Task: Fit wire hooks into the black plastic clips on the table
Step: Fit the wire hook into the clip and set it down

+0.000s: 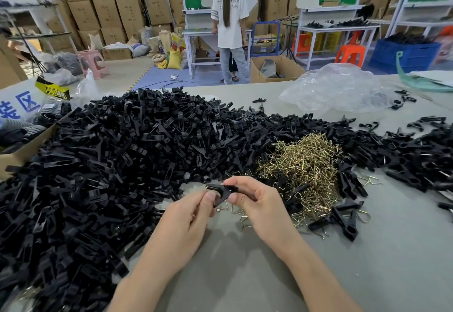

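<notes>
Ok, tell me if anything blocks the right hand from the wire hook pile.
Nothing visible does. The right hand, pinching a black clip together with the left hand, is right next to the wire hook pile on the table.

Clip pile (98,164) partly off-frame, L.

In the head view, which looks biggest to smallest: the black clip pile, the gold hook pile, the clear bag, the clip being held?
1. black clip pile, by far.
2 and 3. clear plastic bag and gold wire hook pile look alike; the bag sits farther away, so unranked.
4. held black clip.
</notes>
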